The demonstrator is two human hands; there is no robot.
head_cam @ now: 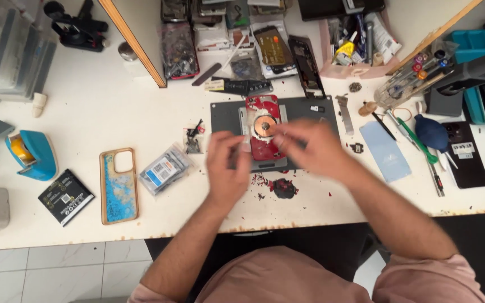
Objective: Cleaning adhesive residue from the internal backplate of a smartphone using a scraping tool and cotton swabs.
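White workbench (113,106), hands (228,168) on red phone (262,126)

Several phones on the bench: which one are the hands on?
The opened red-backed phone with a copper coil, on the grey mat; the other phones lie untouched.

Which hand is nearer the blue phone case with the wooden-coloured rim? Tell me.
Left. The left hand hovers by the grey work mat's near left corner, a short way right of the blue phone case with the wooden-coloured rim. The right hand is farther right, over the red opened phone.
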